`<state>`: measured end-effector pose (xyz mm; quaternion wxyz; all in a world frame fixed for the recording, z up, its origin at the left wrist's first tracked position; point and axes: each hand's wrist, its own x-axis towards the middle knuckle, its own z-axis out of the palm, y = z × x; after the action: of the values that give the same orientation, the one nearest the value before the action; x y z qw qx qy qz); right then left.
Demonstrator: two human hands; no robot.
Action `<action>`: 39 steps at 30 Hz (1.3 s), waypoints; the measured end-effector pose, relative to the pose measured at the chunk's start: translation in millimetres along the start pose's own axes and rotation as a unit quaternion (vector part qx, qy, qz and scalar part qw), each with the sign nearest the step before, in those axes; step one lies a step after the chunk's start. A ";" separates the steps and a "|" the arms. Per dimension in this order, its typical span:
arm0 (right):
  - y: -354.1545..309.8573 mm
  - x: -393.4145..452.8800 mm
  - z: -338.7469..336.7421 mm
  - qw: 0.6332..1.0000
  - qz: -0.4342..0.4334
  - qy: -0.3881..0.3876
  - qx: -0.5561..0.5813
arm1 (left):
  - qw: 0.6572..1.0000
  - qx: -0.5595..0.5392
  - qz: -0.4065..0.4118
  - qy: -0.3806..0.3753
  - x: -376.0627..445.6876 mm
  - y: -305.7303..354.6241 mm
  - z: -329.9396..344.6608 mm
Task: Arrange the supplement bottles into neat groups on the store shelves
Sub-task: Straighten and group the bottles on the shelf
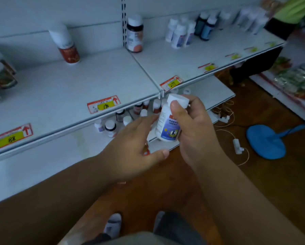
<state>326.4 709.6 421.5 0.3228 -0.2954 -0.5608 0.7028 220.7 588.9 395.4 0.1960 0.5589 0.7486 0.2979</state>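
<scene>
Partly hidden by the right hand gripping it, the white bottle shows unreadable blue label print; left hand open just beside it. Above, shelf tags read "198", "88".

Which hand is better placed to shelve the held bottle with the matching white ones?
The right hand. It already grips the white bottle, and the white bottle group stands on the upper shelf toward its side. The left hand is open, holding nothing.

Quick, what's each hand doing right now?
Left hand: open, fingers relaxed, holding nothing.
Right hand: fingers curled round a white bottle.
</scene>
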 end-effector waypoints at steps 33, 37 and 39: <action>-77.9 396.3 -149.4 0.851 -0.124 -0.183 -0.476 | 0.934 0.260 -0.245 0.023 385.7 11.2 46.3; -62.3 433.7 -142.4 0.826 -0.152 -0.219 -0.497 | 0.916 0.259 -0.308 0.015 415.3 -5.2 56.3; -54.9 444.7 -139.2 0.811 -0.173 -0.244 -0.502 | 0.909 0.259 -0.326 0.029 425.0 -9.5 63.5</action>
<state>167.0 1150.8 424.3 0.0988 -0.1331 -0.9379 0.3048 126.9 1006.8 358.6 0.1090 0.3062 0.9453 0.0289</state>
